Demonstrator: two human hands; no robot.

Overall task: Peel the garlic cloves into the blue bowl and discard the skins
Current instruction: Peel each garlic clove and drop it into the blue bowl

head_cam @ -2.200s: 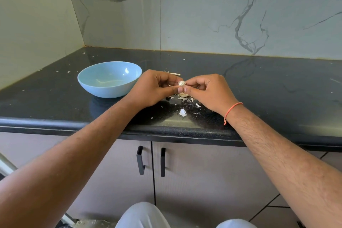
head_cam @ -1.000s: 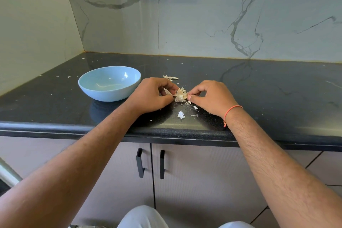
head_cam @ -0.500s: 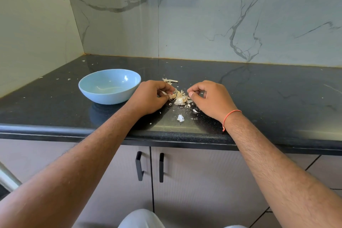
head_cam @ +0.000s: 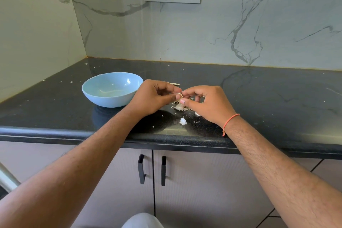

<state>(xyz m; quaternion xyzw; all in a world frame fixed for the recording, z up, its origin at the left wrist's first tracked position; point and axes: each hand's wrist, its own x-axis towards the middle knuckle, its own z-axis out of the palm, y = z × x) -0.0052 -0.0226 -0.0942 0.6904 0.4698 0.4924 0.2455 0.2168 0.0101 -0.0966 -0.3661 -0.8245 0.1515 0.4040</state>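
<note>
We are peeling one clove [head_cam: 179, 95], and it goes best if we keep it low over the skins [head_cam: 179, 107] already lying on the counter [head_cam: 259, 87], so loose flakes fall there and not into the bowl [head_cam: 111, 89]. We judge that the left thumb and forefinger should only steady the clove while the right fingertips catch a lifted edge of skin and draw it away along the clove; squeezing harder would likely bruise it or let it slip out. Once bare, it has only a short way to go left into the bowl, which stands just beside the left hand [head_cam: 155, 96]

Both forearms reach forward over the counter edge and the hands meet at their fingertips. The left hand is curled, thumb and forefinger pinching the clove. The right hand [head_cam: 205, 104] is curled too, thumb and forefinger pinching at the same clove from the other side; whether it has skin or the clove itself, we cannot tell
</note>
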